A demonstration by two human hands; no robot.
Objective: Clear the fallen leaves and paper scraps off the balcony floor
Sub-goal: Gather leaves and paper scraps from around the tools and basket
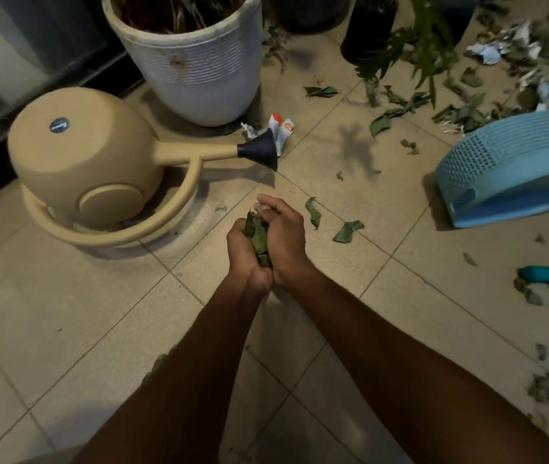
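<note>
Dim light here over the beige square floor tiles [65, 313], dark-framed glass panel [15, 61] far left, ribbed white planter [199, 72] just beside it.

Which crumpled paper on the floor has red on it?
The scrap beside the watering can's black nozzle. It shows red-orange patches; the scraps at the upper right look white and bluish.

Home balcony, by the look: beige tiled floor [65, 313], ribbed white planter [196, 68], tan watering can [82, 155] beside it, potted greenery [430, 45], strewn leaves [346, 231], paper scraps [283, 127], blue plastic basket [507, 162].
</note>
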